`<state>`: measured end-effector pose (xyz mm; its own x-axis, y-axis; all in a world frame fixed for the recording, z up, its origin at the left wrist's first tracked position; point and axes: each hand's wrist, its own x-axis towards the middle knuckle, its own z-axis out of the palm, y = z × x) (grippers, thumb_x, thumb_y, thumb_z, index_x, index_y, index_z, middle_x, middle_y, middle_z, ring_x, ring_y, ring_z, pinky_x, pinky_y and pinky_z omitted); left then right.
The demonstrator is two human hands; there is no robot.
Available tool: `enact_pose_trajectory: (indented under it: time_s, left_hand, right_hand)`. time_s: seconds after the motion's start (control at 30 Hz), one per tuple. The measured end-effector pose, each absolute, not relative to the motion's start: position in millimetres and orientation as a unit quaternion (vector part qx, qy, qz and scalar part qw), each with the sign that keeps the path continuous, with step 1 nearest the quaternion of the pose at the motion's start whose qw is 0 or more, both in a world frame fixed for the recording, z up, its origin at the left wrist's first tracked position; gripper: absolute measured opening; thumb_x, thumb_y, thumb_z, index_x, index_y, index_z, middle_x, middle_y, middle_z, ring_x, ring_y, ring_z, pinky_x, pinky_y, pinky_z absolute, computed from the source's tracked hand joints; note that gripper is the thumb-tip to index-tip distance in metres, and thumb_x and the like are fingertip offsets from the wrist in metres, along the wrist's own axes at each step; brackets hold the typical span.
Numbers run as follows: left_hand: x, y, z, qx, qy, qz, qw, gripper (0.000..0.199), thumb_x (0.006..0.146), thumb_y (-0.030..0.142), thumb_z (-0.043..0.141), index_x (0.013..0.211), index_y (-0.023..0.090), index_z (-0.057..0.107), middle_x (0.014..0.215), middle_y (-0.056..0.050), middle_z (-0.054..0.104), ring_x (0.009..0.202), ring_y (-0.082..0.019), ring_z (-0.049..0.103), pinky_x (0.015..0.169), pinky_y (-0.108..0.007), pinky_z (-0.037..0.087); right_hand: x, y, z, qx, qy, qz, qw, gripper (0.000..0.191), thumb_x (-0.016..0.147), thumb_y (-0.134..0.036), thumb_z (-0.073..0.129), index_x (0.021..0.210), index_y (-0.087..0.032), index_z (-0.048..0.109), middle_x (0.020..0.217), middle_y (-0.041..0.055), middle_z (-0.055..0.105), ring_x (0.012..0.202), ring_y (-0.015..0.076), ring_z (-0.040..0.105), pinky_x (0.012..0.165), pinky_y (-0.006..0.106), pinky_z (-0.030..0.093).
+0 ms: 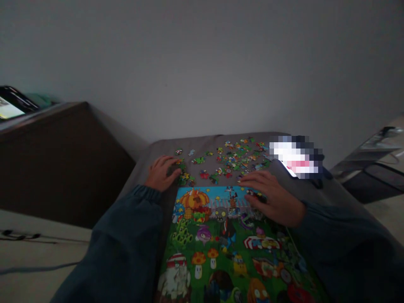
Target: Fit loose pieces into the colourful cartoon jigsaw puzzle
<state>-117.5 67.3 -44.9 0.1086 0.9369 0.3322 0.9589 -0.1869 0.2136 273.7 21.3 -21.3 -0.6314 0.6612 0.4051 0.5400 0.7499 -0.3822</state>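
A bright cartoon picture sheet (202, 240) with a pumpkin, mushrooms and a zombie figure lies in front of me on a grey cloth. Beyond its far edge, many loose jigsaw puzzle pieces (236, 158) are scattered. My left hand (162, 172) rests at the left of the pieces, thumb and fingers apart around a small cluster of puzzle pieces (186, 179). Over the sheet's far right corner lies my right hand (274, 198), its fingers stretched out and spread towards the pieces. I see nothing gripped in either hand.
A lit screen (292, 158), partly blurred out, lies on the cloth (151, 155) at the far right. To the left stands a dark brown cabinet (63, 168) with a phone (15, 105) on top. A grey wall (202, 75) rises behind the table.
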Motion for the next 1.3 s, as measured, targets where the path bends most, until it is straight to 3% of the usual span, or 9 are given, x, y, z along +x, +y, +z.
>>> enact_pose_trajectory:
  time_s: [0.13,0.53,0.7,0.83,0.93,1.03,1.3]
  left_hand:
    - [-113,69,-52,-0.738,-0.651,-0.175,0.011,0.042,0.09,0.044,0.057,0.13,0.031,0.062,0.143,-0.007,0.055,0.14,-0.036,0.037,0.108,-0.063,0.03]
    - [-111,69,-49,-0.715,-0.666,-0.211,0.007,0.028,0.087,0.036,0.062,0.113,0.027,0.069,0.131,-0.007,0.063,0.131,-0.033,0.046,0.107,-0.057,0.035]
    - [-113,71,-48,-0.704,-0.676,-0.217,0.03,0.032,0.092,0.036,0.056,0.122,0.027,0.065,0.135,-0.007,0.06,0.131,-0.031,0.047,0.108,-0.055,0.036]
    - [-116,106,-34,-0.71,-0.668,-0.219,0.043,0.032,0.098,0.031,0.049,0.128,0.027,0.061,0.14,-0.006,0.056,0.131,-0.025,0.049,0.111,-0.047,0.039]
    - [-113,138,-29,-0.718,-0.661,-0.216,0.036,0.035,0.098,0.03,0.053,0.132,0.022,0.056,0.143,-0.01,0.051,0.13,-0.027,0.049,0.11,-0.05,0.041]
    - [-108,156,-37,-0.73,-0.654,-0.199,0.008,0.039,0.095,0.034,0.061,0.13,0.017,0.056,0.137,-0.013,0.054,0.121,-0.029,0.055,0.101,-0.054,0.048]
    - [-123,159,-40,-0.739,-0.642,-0.195,-0.059,0.024,0.095,0.03,0.061,0.114,0.017,0.065,0.117,-0.009,0.065,0.106,-0.023,0.063,0.095,-0.045,0.052]
  right_hand:
    - [271,19,-28,-0.336,-0.894,0.107,0.277,0.027,0.093,-0.022,0.055,0.118,-0.019,0.065,0.12,0.0106,0.066,0.12,0.0286,0.05,0.102,0.055,0.041]
    - [264,14,-29,-0.327,-0.896,0.115,0.278,0.024,0.093,-0.019,0.053,0.114,-0.02,0.067,0.117,0.0101,0.067,0.117,0.0276,0.052,0.101,0.054,0.044]
    - [263,12,-33,-0.326,-0.894,0.119,0.282,0.025,0.092,-0.02,0.053,0.113,-0.022,0.068,0.117,0.0099,0.067,0.117,0.0286,0.053,0.1,0.055,0.044]
    - [258,12,-38,-0.328,-0.892,0.135,0.282,0.024,0.091,-0.019,0.055,0.109,-0.024,0.069,0.114,0.0084,0.069,0.115,0.0273,0.056,0.099,0.054,0.045]
    - [256,14,-41,-0.337,-0.888,0.149,0.275,0.024,0.091,-0.018,0.054,0.108,-0.024,0.07,0.112,0.0083,0.069,0.114,0.0268,0.057,0.1,0.055,0.045]
    - [257,15,-42,-0.348,-0.884,0.157,0.271,0.024,0.091,-0.019,0.054,0.108,-0.025,0.07,0.112,0.0084,0.069,0.114,0.0271,0.058,0.099,0.055,0.046]
    - [264,16,-42,-0.35,-0.883,0.144,0.278,0.024,0.091,-0.022,0.056,0.109,-0.028,0.07,0.113,0.0078,0.069,0.114,0.0282,0.059,0.098,0.053,0.048]
